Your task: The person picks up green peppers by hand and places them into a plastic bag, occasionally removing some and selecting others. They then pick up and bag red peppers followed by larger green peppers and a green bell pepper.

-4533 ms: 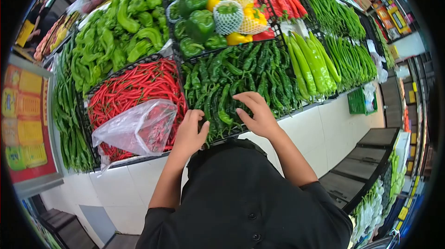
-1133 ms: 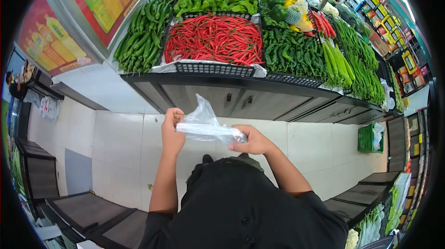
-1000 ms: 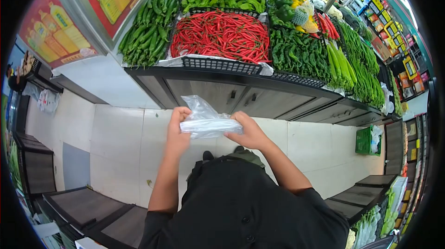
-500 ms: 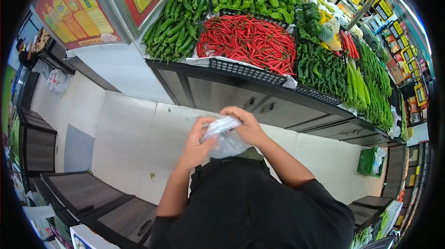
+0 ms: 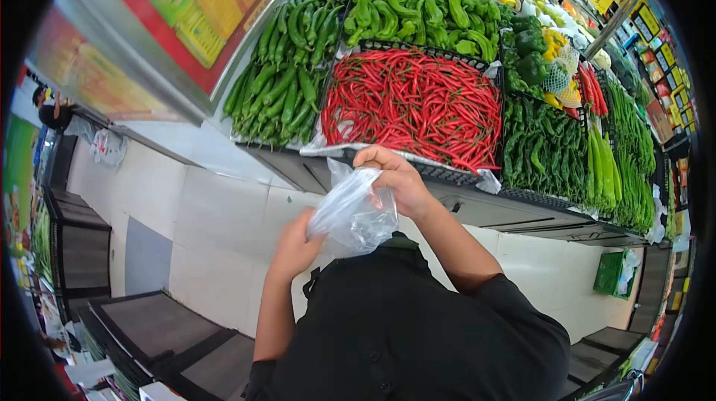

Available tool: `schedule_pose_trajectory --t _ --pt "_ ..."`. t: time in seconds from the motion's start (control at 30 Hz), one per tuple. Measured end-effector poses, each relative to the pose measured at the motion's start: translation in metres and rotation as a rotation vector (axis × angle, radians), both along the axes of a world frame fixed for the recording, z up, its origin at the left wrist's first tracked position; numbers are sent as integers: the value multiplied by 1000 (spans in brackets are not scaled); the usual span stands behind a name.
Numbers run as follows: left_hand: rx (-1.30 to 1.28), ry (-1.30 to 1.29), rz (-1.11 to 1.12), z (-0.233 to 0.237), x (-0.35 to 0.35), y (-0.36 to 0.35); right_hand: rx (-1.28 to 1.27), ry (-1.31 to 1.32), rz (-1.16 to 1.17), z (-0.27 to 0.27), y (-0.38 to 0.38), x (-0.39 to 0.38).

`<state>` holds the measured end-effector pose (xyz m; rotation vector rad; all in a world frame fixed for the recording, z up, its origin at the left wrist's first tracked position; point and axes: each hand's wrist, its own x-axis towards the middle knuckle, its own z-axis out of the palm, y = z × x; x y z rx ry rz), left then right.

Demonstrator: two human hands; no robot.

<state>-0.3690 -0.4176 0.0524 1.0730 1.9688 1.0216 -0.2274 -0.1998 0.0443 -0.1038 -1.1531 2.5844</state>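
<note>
A clear plastic bag (image 5: 354, 211) is held in the air in front of the chest, between the two hands. Its upper edge is pinched by the right hand (image 5: 395, 177), whose fingers are closed on the film. The left hand (image 5: 297, 244) is placed lower, against the bottom part of the bag. Its fingertips are covered by the plastic, so it cannot be told if the film is gripped there or only touched.

The step in hand is judged to be the opening of the bag: the film looks crumpled and its mouth is not yet seen apart. For the next move, the two layers need to be rubbed and separated at the edge under the right hand.

Just beyond the right hand, a black crate (image 5: 447, 172) of red chillies (image 5: 418, 102) is seen on the display shelf. Long green peppers (image 5: 287, 65) lie beyond the left hand, and dark green peppers (image 5: 541, 147) lie further out past the right hand.

The mouth of the bag is hard to make out, and it is not clear if anything is inside it.
</note>
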Motion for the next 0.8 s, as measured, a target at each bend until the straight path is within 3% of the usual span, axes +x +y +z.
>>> schedule_pose_trajectory --t 0.07,0.2,0.27,0.47,0.6,0.7,0.73,0.8 --pt "118 131 40 -8 -21 26 22 -27 -57 5 18 -9" --pt "257 56 179 -8 -58 65 -3 0 -13 3 64 -13" --pt "387 49 205 -10 -65 88 134 -69 -66 -1 74 -8" --pt "294 -592 234 7 -53 151 556 -209 -283 2 89 11" --pt "372 -789 150 3 -53 184 577 -331 -428 -21 93 19" --pt "238 -871 -121 -15 -70 197 433 -347 -647 -34 95 26" --pt "167 -811 -136 -15 -68 202 505 -405 -816 -38 96 25" --pt "175 -681 -280 -19 -62 219 341 -397 -934 -42 98 26"
